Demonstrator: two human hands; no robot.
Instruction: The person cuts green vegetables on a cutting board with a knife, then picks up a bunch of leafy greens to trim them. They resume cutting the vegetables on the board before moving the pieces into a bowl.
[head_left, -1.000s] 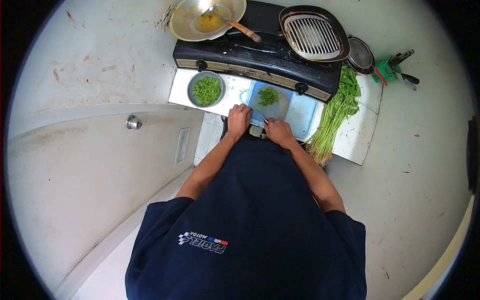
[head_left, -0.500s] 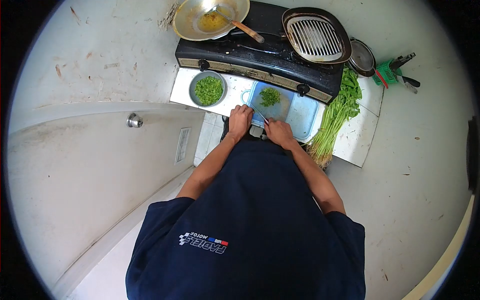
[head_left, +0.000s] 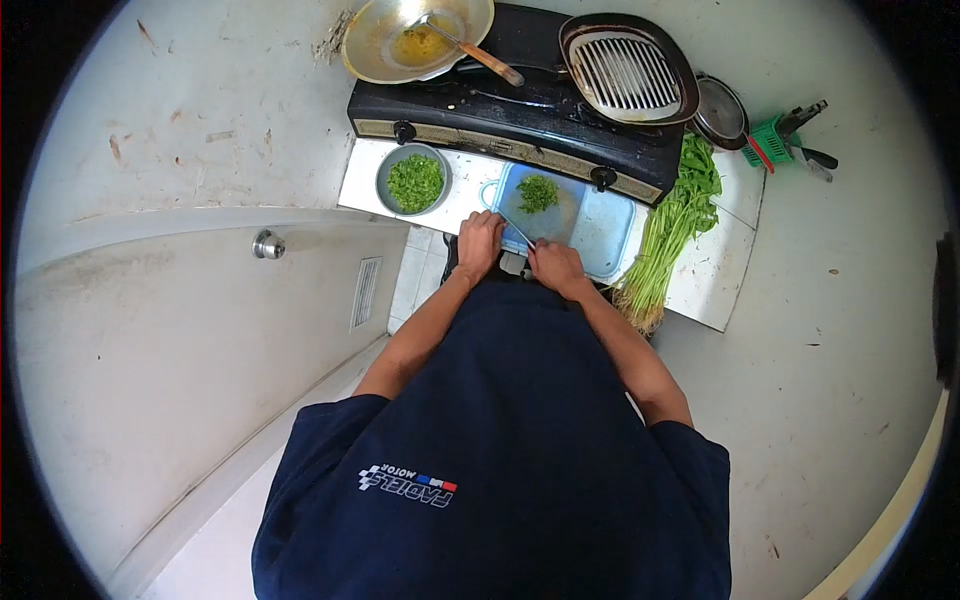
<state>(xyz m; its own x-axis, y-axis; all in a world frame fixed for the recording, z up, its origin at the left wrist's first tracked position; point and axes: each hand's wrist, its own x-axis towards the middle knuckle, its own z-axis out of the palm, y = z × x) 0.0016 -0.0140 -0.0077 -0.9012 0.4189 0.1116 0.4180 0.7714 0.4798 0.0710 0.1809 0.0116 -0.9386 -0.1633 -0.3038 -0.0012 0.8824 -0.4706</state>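
My right hand (head_left: pixel 557 266) is closed around the handle of a knife (head_left: pixel 518 233), whose blade points up and left over the near left part of a blue cutting board (head_left: pixel 608 225). At the board's near left edge, my left hand (head_left: pixel 481 241) rests with its fingers curled together beside the blade; whatever they hold is hidden. A small heap of finely chopped greens (head_left: pixel 538 193) lies on the board just beyond the knife. To the left stands a grey bowl (head_left: pixel 447 188) filled with more chopped greens (head_left: pixel 414 183).
A bundle of leafy greens (head_left: pixel 664 240) with roots lies right of the board. Behind is a black stove (head_left: pixel 520 125) bearing a wok (head_left: pixel 372 45) with a wooden-handled utensil (head_left: pixel 490 62) and a grill pan (head_left: pixel 572 60). A green basket (head_left: pixel 765 140) with knives stands at far right.
The view has shifted very slightly. Both hands and the knife stay in nearly the same place, and the heap of chopped greens looks the same.
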